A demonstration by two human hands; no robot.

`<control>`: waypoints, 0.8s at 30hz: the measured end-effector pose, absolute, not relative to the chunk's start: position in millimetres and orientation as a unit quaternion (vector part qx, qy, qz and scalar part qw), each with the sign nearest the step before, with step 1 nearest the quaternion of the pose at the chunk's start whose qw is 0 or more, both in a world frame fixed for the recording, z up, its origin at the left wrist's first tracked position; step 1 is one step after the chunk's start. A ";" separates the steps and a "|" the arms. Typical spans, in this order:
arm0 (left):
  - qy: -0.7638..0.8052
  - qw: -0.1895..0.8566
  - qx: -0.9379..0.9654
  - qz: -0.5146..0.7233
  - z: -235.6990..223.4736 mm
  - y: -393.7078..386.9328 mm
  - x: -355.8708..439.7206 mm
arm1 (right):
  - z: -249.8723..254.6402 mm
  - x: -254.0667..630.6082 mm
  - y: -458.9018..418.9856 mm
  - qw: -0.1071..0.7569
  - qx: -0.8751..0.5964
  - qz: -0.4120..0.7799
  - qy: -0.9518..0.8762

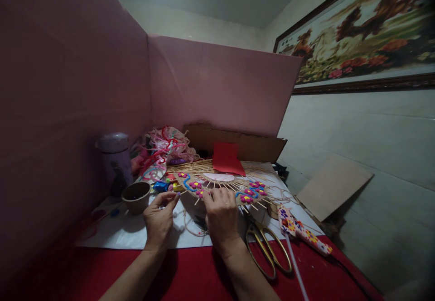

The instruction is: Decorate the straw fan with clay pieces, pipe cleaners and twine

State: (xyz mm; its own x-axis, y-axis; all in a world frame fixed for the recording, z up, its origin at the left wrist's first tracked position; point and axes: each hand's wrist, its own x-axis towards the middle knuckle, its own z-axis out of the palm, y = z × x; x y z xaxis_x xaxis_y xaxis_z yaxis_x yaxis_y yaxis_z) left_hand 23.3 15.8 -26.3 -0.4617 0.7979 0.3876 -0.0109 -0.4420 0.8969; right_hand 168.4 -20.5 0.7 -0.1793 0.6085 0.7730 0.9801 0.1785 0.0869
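The right hand (222, 217) covers part of the fan-shaped piece made of thin pale sticks, with a brown band carrying pink flowers and blue wavy lines (218, 177), so the lower middle of this band is hidden. The fingers of this hand are bent over the front edge and touch it, but their tips are hard to see, and I cannot tell if they are clamped on it or only rest there. The left hand (159, 222) is near the left end of the fan; its thumb and forefinger are pinched together on a small purple piece (178, 194), too small to tell its material. The two hands are apart from each other, and both forearms are cut off below.

The fan is above the white sheet (118, 233) on the red-covered surface (190, 274); how it is supported underneath is not visible. The blades of the scissors with golden handles (268, 249) are mostly hidden near the fan. The clear thin stick (296, 262) beside the flower-patterned, pistol-shaped tool (304, 232) is cut off at the bottom. Inside the round grey-brown cup (134, 207), the content is too dark to recognise.
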 end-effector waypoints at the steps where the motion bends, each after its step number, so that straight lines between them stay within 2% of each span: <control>1: 0.449 0.278 0.437 0.728 -26.1 15.8 23.4 | 0.7 168.4 -20.5 0.304 -0.564 -0.304 -0.705; 24: 0.450 0.294 0.436 0.722 -27.5 16.1 23.1 | 2.6 168.2 -23.1 0.285 -0.585 -0.273 -0.709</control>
